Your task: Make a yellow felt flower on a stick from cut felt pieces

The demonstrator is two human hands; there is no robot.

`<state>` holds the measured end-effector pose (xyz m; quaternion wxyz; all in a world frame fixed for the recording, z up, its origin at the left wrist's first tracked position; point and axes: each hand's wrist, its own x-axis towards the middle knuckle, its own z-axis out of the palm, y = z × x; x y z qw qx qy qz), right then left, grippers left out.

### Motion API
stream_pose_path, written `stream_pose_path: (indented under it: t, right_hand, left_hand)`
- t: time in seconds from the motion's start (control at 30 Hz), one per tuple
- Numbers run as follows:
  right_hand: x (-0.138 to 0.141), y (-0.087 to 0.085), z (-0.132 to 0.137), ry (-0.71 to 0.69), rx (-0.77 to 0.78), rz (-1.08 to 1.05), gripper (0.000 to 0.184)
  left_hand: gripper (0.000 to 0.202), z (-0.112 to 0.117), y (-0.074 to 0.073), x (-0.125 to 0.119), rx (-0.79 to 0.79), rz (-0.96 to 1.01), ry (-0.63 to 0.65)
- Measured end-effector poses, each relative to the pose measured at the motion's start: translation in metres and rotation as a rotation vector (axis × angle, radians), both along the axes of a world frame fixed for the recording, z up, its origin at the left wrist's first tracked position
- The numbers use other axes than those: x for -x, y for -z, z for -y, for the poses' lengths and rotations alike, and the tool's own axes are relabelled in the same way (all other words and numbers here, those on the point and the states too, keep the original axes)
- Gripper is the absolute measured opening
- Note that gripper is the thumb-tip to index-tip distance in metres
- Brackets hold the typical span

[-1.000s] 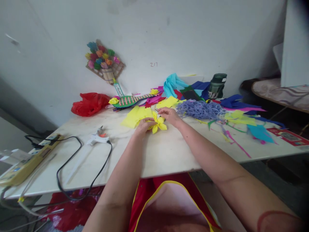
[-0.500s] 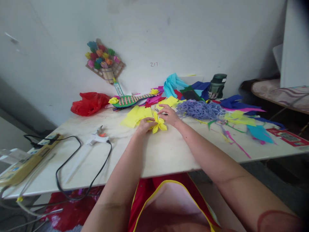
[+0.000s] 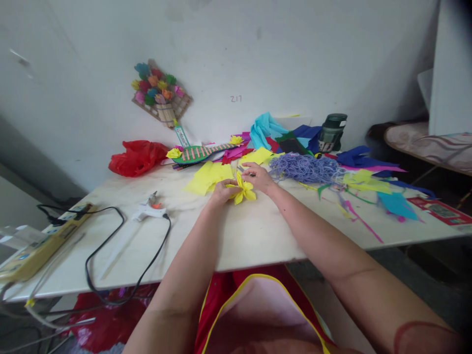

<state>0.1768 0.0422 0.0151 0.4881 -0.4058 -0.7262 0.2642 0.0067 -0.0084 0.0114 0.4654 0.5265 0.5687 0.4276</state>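
Observation:
A yellow paper flower [image 3: 244, 189] with pointed petals is held just above the table, near its middle. My left hand [image 3: 222, 191] pinches it from the left, its fingers closed at the base of the petals. On the far right side of the flower, my right hand [image 3: 258, 177] has its fingers curled close to the upper petals. It grips what looks like a small pair of scissors [image 3: 241, 168], with a grey tip and a dark part showing between the fingers; most of it is hidden. Yellow crepe paper sheets [image 3: 206, 177] lie just behind my left hand.
A white glue gun [image 3: 149, 211] with its black cord lies left, near a yellow power strip [image 3: 47, 243]. A purple string heap [image 3: 308, 168], coloured paper scraps and a dark green bottle [image 3: 332, 132] stand right. A red plastic bag [image 3: 136, 158] sits at back left.
My right fingers have drawn in slightly and lowered at the top of the flower. The flower has turned a little in my left hand, which stays in place.

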Motion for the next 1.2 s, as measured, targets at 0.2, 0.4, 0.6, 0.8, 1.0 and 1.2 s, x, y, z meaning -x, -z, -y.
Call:
stream_pose_path:
  t: [0.2,0.4,0.6,0.8,1.0,1.2]
  right_hand:
    - [0.000,-0.004,0.000,0.009,0.079,0.009,0.011]
    - [-0.005,-0.012,0.005,-0.025,0.254,-0.077,0.007]
    - [-0.014,-0.019,0.012,-0.137,0.411,-0.156,0.016]
    - [-0.014,-0.028,0.022,-0.100,0.385,-0.016,0.023]
    - [-0.008,-0.032,0.027,0.009,0.323,0.101,0.029]
    - [-0.006,-0.032,0.028,0.016,0.319,0.085,0.029]
  left_hand:
    - [0.029,-0.002,0.004,0.001,-0.041,-0.019,0.017]
    - [0.034,0.002,0.000,-0.001,-0.075,-0.052,0.042]
    - [0.039,0.010,-0.009,-0.005,-0.036,0.015,0.115]
    - [0.027,0.012,-0.012,-0.006,0.033,0.006,0.110]
    - [0.029,0.012,-0.013,-0.006,0.070,0.039,0.061]
    - [0.030,0.005,-0.005,-0.004,0.081,0.109,0.053]
